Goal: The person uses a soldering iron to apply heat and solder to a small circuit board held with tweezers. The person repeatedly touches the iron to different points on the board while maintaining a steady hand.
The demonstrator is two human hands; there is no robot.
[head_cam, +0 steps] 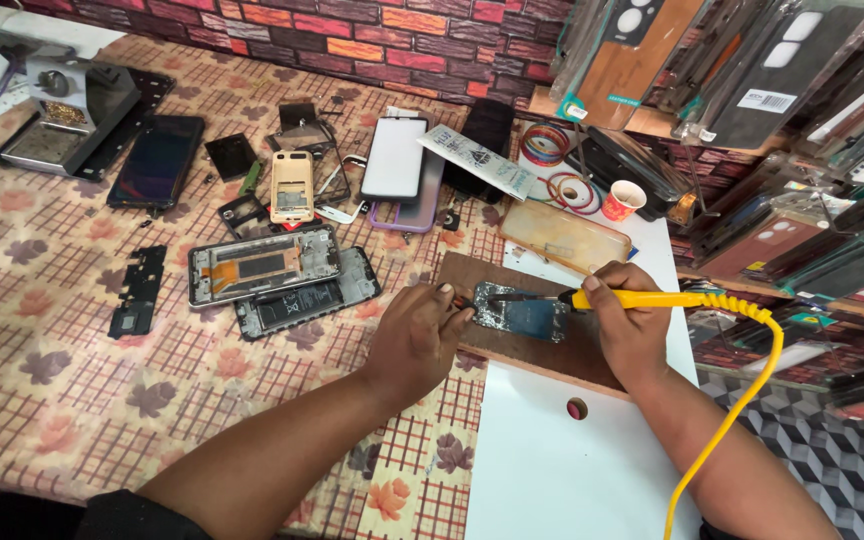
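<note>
- On the wooden board [537, 350] near the table's right side lies a small circuit board [522, 312], blue in the middle with silvery patches, and both hands meet over it in the head view.
- The right hand [627, 325] is clenched around a yellow soldering iron [642, 298], held nearly level with its tip pointing left onto the circuit board's top edge; the iron's yellow cord [742, 400] coils off the handle and runs down past the right forearm.
- The left hand [414, 340] rests on the board's left end, fingers curled, pinching a thin tool with a red part at the circuit board's left edge; what tool it is, I cannot tell.
- Just beyond the wooden board sits a clear orange-tinted phone case [564, 236], and near it a small red paper cup [624, 200] and rings of coloured wire [547, 145].
- To the left, on the leaf-patterned tablecloth [72, 380], two opened phone frames [264, 264] lie side by side, touching.
- Farther back lie a gold phone back [292, 186], a dark phone [157, 160] face up, and a white-screened phone [395, 158] on a purple case.
- At the far left corner stands a grey soldering station [67, 110].
- Packaged phone covers [752, 90] hang along the right wall.
</note>
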